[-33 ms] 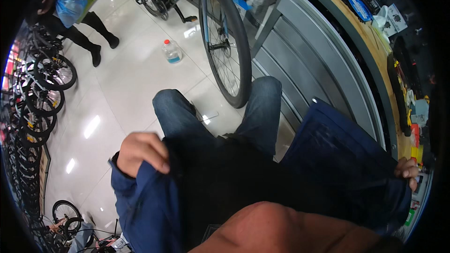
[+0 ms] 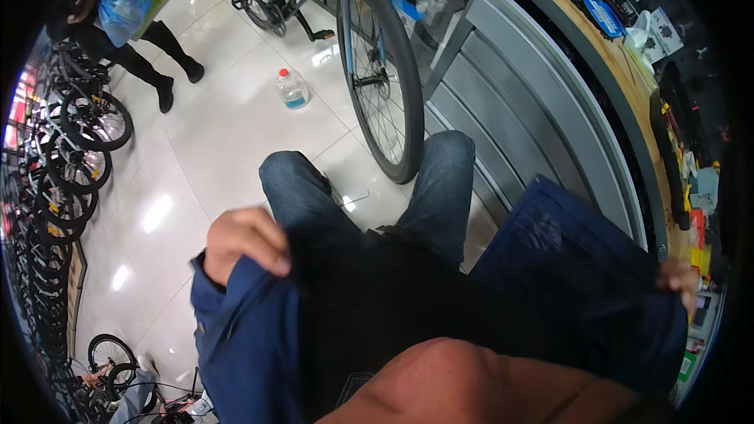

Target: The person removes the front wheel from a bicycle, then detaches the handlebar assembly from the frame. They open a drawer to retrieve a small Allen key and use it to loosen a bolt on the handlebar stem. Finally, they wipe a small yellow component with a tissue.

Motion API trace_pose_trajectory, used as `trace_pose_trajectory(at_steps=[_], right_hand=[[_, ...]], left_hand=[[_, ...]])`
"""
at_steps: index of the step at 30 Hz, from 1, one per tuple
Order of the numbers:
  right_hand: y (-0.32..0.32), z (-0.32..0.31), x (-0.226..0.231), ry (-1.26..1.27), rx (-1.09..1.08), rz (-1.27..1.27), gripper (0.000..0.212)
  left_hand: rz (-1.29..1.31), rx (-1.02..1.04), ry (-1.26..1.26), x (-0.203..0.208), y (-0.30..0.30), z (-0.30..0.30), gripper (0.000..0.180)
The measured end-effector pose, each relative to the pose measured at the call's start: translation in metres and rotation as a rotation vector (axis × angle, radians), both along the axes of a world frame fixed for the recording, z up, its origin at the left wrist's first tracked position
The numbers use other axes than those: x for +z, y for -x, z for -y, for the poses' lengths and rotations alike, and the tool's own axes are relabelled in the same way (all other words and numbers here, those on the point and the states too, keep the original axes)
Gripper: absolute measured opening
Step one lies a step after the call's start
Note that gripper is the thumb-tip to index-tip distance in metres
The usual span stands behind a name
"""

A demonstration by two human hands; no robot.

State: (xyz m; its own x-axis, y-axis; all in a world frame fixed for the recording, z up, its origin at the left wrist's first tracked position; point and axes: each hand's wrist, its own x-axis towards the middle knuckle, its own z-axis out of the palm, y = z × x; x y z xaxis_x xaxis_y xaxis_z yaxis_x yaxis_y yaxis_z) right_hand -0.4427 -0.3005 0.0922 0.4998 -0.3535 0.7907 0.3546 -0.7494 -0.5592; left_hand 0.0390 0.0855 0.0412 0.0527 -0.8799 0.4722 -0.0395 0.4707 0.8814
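A dark blue jacket (image 2: 255, 338) hangs open over my black top. At its left front edge my left hand (image 2: 245, 245) is closed, fingers curled round the cloth near the cuff. The right front panel (image 2: 550, 235) is held out wide, toward the grey cabinet. My right hand (image 2: 680, 284), slightly blurred, grips that panel's outer edge, its fingertips showing over the cloth. Below the hands are my legs in blue jeans (image 2: 302, 196).
A bicycle (image 2: 385, 71) stands ahead, its front wheel between my knees. A clear bottle with a red cap (image 2: 291, 90) stands on the tiled floor. A grey cabinet (image 2: 534, 110) under a wooden workbench (image 2: 597, 43) flanks my right. Parked bicycles (image 2: 75, 157) and a person (image 2: 149, 63) are at left.
My left hand has shifted slightly up and to the right with the jacket edge. The right panel's upper corner has dropped a little, and my right hand has moved slightly.
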Motion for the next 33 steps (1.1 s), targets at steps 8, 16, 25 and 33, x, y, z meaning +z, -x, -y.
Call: trace_pose_trajectory(at_steps=[8,16,25,33], right_hand=[[-0.233,-0.034,-0.101,-0.591,0.714,-0.904,0.042],[-0.431,-0.089,-0.182,0.587,0.135,-1.108,0.022],[-0.496,-0.125,-0.197,0.622,0.32,-1.094,0.037],[-0.498,-0.141,-0.231,-0.731,0.856,-0.921,0.028]], left_hand=[[-0.263,-0.264,-0.52,-0.06,0.042,0.105,0.018],[0.132,0.865,-0.245,-0.073,0.027,0.096,0.024],[0.112,0.798,-0.371,-0.107,0.003,0.079,0.029],[-0.109,0.997,-0.144,-0.148,0.026,0.061,0.006]])
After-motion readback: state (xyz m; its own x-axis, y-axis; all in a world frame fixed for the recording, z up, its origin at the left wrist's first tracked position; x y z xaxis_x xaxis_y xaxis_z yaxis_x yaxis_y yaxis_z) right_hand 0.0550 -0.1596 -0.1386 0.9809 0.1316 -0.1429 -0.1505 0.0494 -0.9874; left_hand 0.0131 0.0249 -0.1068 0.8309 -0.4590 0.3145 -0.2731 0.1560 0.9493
